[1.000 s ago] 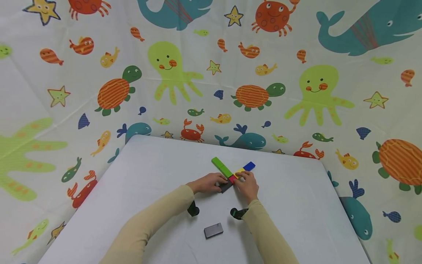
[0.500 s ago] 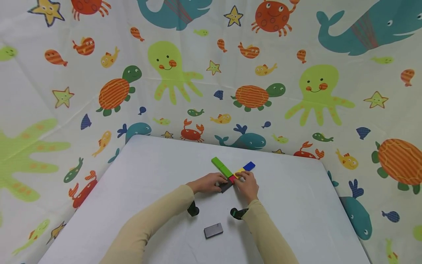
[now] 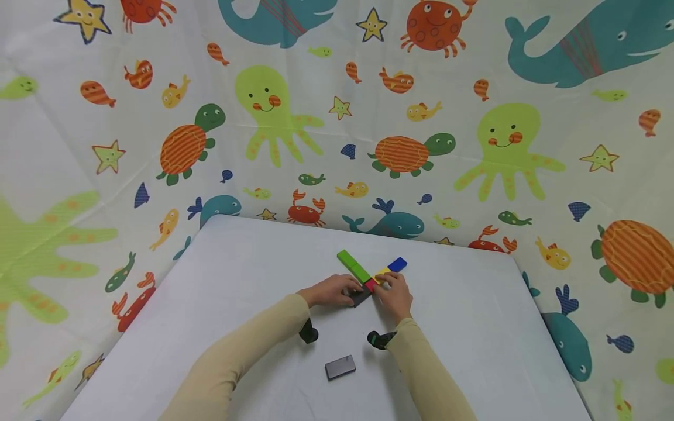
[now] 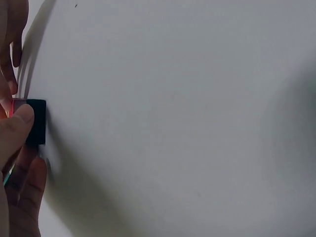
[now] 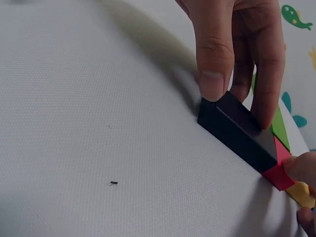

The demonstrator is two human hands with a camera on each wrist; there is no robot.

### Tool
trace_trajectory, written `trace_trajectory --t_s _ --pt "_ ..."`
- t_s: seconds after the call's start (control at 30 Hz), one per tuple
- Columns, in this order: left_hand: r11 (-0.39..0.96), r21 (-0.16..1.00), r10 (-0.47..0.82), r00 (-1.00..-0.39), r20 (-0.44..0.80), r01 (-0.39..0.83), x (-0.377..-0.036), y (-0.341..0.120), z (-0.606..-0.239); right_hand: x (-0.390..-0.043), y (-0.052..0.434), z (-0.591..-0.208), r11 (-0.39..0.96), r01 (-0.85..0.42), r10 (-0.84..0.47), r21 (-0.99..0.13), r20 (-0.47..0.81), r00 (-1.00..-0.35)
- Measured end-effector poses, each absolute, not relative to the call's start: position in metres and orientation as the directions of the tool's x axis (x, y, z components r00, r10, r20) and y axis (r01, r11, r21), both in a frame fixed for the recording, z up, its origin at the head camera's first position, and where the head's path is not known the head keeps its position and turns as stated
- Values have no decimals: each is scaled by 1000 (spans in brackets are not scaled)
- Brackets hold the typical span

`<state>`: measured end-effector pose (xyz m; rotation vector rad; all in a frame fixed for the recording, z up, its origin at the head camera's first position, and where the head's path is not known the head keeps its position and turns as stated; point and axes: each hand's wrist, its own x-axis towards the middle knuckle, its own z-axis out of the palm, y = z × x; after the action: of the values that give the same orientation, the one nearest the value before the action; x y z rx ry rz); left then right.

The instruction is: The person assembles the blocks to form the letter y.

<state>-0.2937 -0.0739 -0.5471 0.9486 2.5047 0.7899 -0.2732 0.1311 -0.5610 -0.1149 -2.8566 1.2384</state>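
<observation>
My left hand (image 3: 333,290) grips a black rectangular block (image 5: 239,131), its thumb on one end and a finger bent over the top. The block's far end meets a red block (image 5: 279,174). A yellow block (image 5: 300,194) and then a blue block (image 3: 398,264) continue that line up to the right. From the red block a green bar (image 3: 354,268) runs up to the left. My right hand (image 3: 395,297) holds the red block, a fingertip on it and other fingers bent beside the yellow one. In the left wrist view, the left thumb (image 4: 19,123) overlaps the black block.
Nearer me on the white table (image 3: 463,327), between the forearms, lies a flat dark grey, phone-like slab (image 3: 340,367). Dark wrist cameras, the left one (image 3: 308,332) and the right one (image 3: 380,340), hang under the wrists. A sea-animal curtain (image 3: 326,134) rises behind the table.
The curtain and table have shifted slightly in the head view. Both hands and the blocks keep the same positions relative to each other.
</observation>
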Motion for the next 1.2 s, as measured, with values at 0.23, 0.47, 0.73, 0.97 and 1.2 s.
trace_trajectory --t_s 0.23,0.47,0.73,0.97,1.2 --pt "618 625 678 -725 -118 477 -292 -79 -548 -276 128 -564 686 55 72 -725 -7 -997" --pt "595 677 673 -728 -126 433 -273 -96 -541 -272 127 -560 668 52 70 -742 -7 -998" --pt "487 743 753 -651 -91 459 -234 -113 -530 -272 131 -559 669 45 68 -742 0 -998" --pt "420 731 855 -504 -121 538 -206 -111 -535 -271 130 -560 668 61 76 -742 -14 -997" --pt "428 681 881 -441 -170 594 -197 -110 -545 -273 130 -562 664 72 85 -745 -20 -996"
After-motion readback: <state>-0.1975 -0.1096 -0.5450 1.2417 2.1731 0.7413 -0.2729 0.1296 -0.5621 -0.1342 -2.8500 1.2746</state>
